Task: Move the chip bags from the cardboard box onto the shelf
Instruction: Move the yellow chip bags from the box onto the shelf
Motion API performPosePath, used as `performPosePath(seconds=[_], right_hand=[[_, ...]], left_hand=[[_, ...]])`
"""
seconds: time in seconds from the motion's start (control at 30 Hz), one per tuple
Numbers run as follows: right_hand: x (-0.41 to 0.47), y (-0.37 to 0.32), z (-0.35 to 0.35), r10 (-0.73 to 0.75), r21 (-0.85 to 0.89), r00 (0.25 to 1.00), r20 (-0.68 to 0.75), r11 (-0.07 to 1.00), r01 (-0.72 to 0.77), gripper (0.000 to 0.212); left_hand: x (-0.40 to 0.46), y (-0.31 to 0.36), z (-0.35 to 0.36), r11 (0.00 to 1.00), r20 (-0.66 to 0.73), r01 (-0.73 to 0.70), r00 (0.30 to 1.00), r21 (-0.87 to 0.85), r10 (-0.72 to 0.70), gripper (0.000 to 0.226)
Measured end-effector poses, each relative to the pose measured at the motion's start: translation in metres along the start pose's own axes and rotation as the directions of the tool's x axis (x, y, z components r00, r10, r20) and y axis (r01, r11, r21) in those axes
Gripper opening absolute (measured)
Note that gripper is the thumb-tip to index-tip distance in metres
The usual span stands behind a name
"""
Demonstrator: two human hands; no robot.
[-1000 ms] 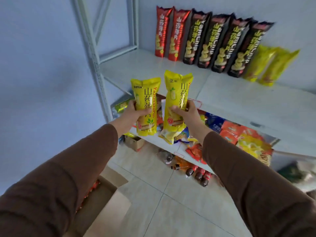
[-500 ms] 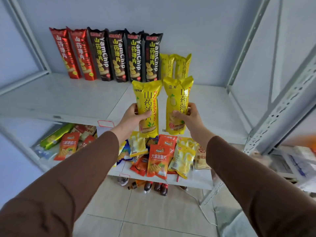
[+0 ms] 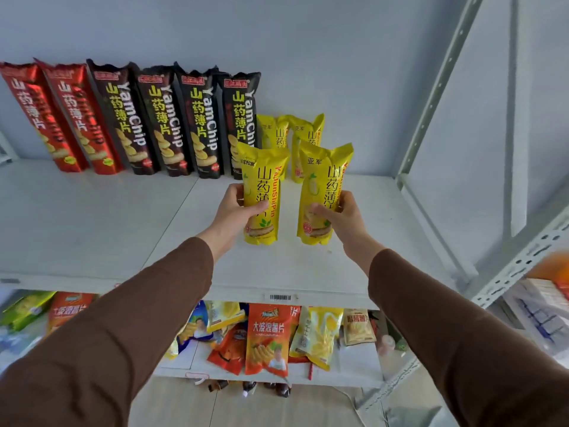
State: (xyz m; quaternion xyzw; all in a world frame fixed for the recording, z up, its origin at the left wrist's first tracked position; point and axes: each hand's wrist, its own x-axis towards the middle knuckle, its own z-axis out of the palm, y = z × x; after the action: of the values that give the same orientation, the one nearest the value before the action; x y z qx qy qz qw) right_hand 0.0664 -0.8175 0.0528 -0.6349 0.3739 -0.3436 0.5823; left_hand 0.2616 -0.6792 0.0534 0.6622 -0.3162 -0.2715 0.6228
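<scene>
My left hand (image 3: 235,211) grips one upright yellow chip bag (image 3: 264,186), and my right hand (image 3: 340,215) grips a second yellow chip bag (image 3: 323,186). Both bags hang over the white shelf (image 3: 123,229), in front of two more yellow bags (image 3: 291,131) that lean on the back wall. Left of those stands a row of several black bags (image 3: 172,124) and two red bags (image 3: 52,118). The cardboard box is out of view.
A grey perforated upright (image 3: 431,97) and a diagonal brace frame the shelf on the right. The lower shelf (image 3: 354,365) carries mixed snack packs. Bottles lie on the tiled floor beneath. White packages sit on a rack at the far right.
Both hands have carried the yellow bags forward and over the shelf, closer to the two yellow bags at the back. The view has swung from the box side to face the shelf.
</scene>
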Motion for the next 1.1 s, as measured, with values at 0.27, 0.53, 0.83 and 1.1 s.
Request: performPosePath(seconds=[0.27, 0.53, 0.83, 1.1], right_hand=[[0.089, 0.004, 0.017, -0.005, -0.002, 1.0, -0.014, 1.0, 0.005, 0.057], [0.179, 0.015, 0.029, -0.054, -0.045, 0.998, -0.014, 0.998, 0.053, 0.056], [0.226, 0.03, 0.041, -0.072, -0.066, 0.997, -0.022, 0.995, 0.07, 0.058], [0.243, 0.042, 0.048, -0.074, -0.115, 0.997, -0.02, 0.991, 0.071, 0.062]], left_hand=[[0.088, -0.007, 0.007, 1.0, 0.01, 0.013, 1.0, -0.015, -0.013, 0.06], [0.163, -0.019, 0.02, 1.0, 0.003, 0.026, 1.0, 0.0, -0.026, 0.068], [0.212, -0.029, 0.032, 0.998, 0.018, 0.031, 0.999, 0.048, -0.032, 0.068], [0.236, -0.032, 0.028, 0.998, 0.052, 0.013, 0.999, 0.059, -0.016, 0.071]])
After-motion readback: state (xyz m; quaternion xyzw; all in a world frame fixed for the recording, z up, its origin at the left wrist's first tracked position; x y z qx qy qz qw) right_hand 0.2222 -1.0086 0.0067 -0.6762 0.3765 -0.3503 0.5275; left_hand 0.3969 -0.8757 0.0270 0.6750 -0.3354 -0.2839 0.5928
